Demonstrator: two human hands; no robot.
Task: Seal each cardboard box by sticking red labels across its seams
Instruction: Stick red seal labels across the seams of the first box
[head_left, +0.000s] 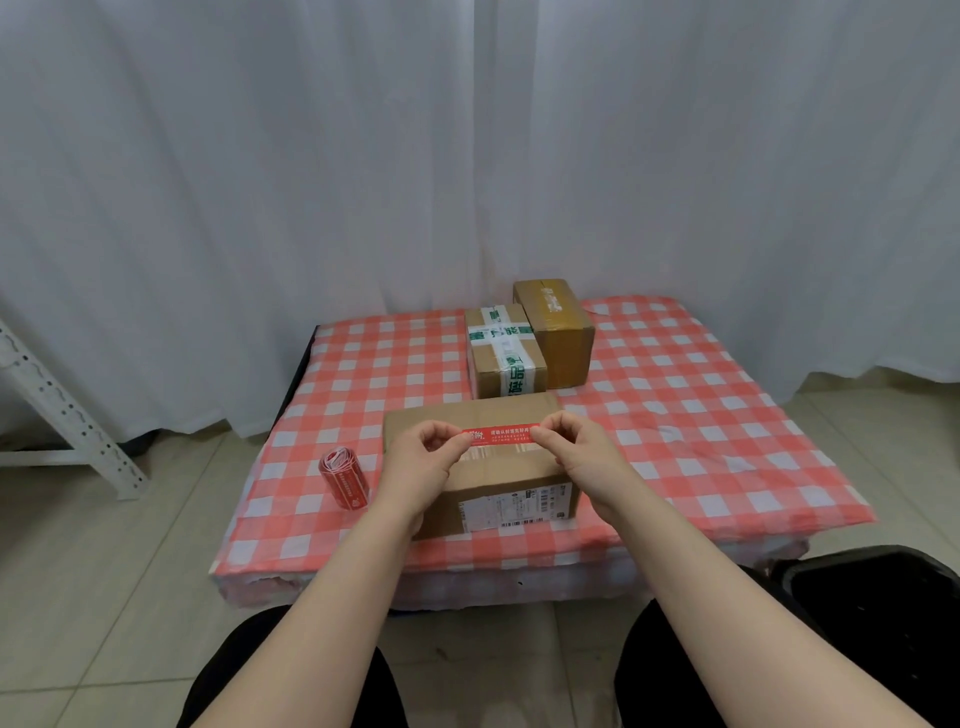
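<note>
A large cardboard box (498, 415) lies at the near middle of the low table, with a white shipping label on its front face. Just above its top I hold a red label (501, 436) stretched flat. My left hand (423, 457) pinches its left end and my right hand (576, 447) pinches its right end. A roll of red labels (344, 480) lies on the cloth to the left of the box. Behind stand a box with green-and-white tape (504, 353) and a brown-taped box (558, 332).
The table wears a red-and-white checked cloth (675, 415). White curtains hang behind it. A white perforated metal frame (57, 410) leans at the left. A black bin (883, 613) stands on the tiled floor at the right, beside my knees.
</note>
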